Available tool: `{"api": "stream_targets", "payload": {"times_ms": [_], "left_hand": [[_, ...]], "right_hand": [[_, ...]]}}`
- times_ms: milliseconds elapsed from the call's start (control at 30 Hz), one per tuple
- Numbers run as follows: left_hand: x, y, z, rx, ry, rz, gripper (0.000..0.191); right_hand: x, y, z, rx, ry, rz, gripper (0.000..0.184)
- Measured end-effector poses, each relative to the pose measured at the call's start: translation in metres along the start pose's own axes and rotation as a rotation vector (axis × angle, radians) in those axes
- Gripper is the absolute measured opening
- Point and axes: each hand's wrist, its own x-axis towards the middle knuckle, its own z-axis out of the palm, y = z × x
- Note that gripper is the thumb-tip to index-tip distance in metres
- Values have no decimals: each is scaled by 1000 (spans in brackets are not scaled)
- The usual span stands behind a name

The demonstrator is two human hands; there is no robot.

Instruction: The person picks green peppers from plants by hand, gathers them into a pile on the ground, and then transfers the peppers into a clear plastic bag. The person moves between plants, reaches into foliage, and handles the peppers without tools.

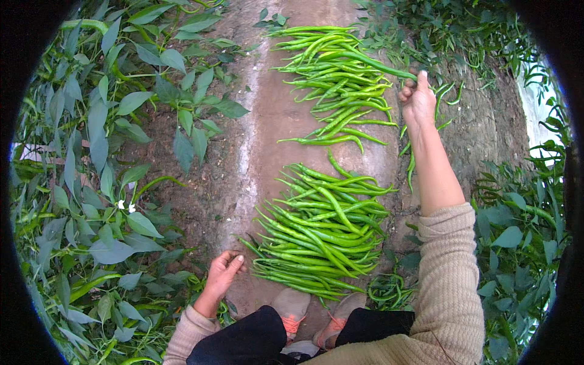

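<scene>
My right hand [417, 96] is closed around one end of a long green chili pepper [381, 65], whose other end reaches left over the far pile. That far pile of green chili peppers [340, 98] lies loosely spread crosswise on the bare path. Closer to my feet rests a thicker pile of green chili peppers [319, 232], mostly lying side by side. Beside its lower left edge is my left hand [226, 269], thumb against curled fingers, with nothing visible in it.
Leafy pepper plants [109, 228] line the left side of the dirt path [278, 114], and more plants [511, 237] grow at right. Scattered peppers [410, 169] lie by my right forearm; several curled ones [390, 292] lie near my shoes [292, 305].
</scene>
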Motion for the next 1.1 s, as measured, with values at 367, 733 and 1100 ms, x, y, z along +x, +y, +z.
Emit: {"api": "stream_targets", "payload": {"times_ms": [367,733,1100], "left_hand": [[4,-3,11,-152,-9,-19,24],[-17,-13,-1,-117,-6,-55,22],[-22,-7,5,-51,77,-48,25]], "right_hand": [[-39,30,26,-643,-359,-105,39],[-44,93,25,-1657,-297,-297,44],[-78,88,-9,-1318,-450,-553,27]]}}
